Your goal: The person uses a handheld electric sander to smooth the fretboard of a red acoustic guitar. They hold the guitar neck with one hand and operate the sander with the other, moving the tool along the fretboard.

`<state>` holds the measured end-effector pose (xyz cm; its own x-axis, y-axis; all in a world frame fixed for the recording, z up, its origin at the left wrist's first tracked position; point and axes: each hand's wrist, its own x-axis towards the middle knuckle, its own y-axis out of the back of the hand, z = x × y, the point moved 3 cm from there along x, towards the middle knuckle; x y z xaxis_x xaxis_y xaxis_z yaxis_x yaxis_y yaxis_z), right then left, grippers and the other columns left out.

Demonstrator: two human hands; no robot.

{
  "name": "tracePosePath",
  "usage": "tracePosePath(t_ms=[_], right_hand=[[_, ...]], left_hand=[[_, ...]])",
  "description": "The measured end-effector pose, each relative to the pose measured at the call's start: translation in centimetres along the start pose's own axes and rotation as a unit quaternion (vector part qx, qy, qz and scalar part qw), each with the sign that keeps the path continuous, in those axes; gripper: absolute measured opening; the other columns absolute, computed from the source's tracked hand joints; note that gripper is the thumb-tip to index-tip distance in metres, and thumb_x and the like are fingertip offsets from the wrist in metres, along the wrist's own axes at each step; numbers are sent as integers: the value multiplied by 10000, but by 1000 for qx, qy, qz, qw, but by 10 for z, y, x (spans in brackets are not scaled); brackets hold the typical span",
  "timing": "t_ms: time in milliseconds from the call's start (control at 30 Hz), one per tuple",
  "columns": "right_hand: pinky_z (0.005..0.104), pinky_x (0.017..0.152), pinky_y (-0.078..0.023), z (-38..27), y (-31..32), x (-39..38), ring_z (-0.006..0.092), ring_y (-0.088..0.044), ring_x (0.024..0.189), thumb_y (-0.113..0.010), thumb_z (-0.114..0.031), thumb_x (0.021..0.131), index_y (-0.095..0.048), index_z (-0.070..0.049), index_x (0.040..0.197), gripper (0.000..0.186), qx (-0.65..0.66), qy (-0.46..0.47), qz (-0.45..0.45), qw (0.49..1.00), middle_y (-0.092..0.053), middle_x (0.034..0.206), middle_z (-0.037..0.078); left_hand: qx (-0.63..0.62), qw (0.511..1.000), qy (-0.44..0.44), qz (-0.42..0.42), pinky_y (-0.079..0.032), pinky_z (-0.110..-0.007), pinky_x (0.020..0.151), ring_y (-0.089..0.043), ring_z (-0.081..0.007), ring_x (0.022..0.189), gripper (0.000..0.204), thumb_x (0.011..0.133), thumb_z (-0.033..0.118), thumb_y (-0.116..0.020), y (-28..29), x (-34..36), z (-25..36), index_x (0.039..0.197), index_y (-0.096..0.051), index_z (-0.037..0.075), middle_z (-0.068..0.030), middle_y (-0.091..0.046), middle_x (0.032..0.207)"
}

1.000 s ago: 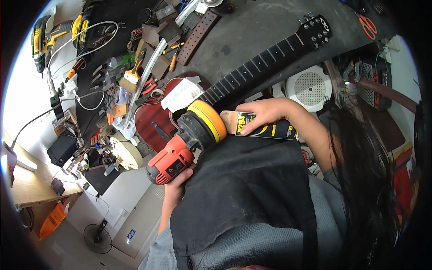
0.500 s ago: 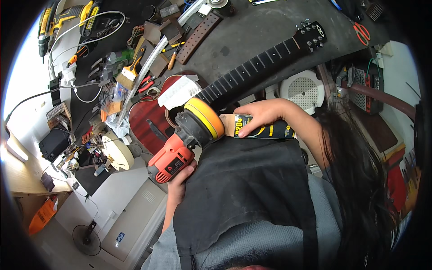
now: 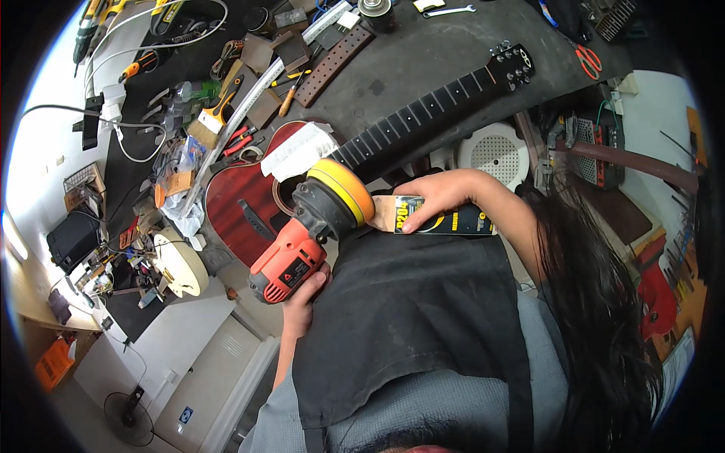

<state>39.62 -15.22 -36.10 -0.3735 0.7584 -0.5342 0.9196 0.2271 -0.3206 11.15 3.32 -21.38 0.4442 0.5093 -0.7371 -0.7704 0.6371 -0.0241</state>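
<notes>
My left hand [image 3: 306, 290] is wrapped round the body of a red and black power sander [image 3: 291, 257]. Its round yellow-and-orange pad [image 3: 341, 190] is tilted up and faces right. My right hand [image 3: 445, 195] grips a black and yellow cardboard box [image 3: 453, 219], thumb on the front. The box's bare tan end [image 3: 384, 210] points left and lies right up against the pad's edge; whether they touch I cannot tell. Behind the sander lies an acoustic guitar with a dark red body [image 3: 234, 198] and a dark fretted neck [image 3: 423, 113]. White paper [image 3: 300, 151] covers part of its top.
A dark workbench [image 3: 423, 57] carries a long metal ruler [image 3: 253, 113], a brush [image 3: 215, 121], a drilled wooden block [image 3: 334, 66] and red-handled scissors [image 3: 587, 62]. A round perforated white stool seat [image 3: 495, 155] stands beyond my right arm. A cream disc-shaped object [image 3: 181, 263] stands at left.
The view has shifted slightly, so the bench and guitar appear a little further left. Both hands keep their holds, and the sander and box stay nearly in place.
</notes>
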Motion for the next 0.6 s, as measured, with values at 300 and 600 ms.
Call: tracePosePath(t_ms=[300,600], right_hand=[[381,1161,-538,-57,-1,-37,228,-708,1331,-1013,-415,904,-624,-20,1590,881,30,134,34,990,-756,1422,121],[369,897,-683,-9,86,-63,192,-767,1096,-933,-162,962,-586,-18,1616,754,197,82,157,964,-740,1337,105]], left_hand=[[282,959,-5,37,-567,-332,728,-711,-126,805,281,1030,106,-826,1,34,30,1288,-750,24,-25,-765,949],[419,904,-10,82,-585,-413,1102,-792,-248,1194,541,998,64,-852,-54,47,56,1516,-700,16,-141,-829,1302]])
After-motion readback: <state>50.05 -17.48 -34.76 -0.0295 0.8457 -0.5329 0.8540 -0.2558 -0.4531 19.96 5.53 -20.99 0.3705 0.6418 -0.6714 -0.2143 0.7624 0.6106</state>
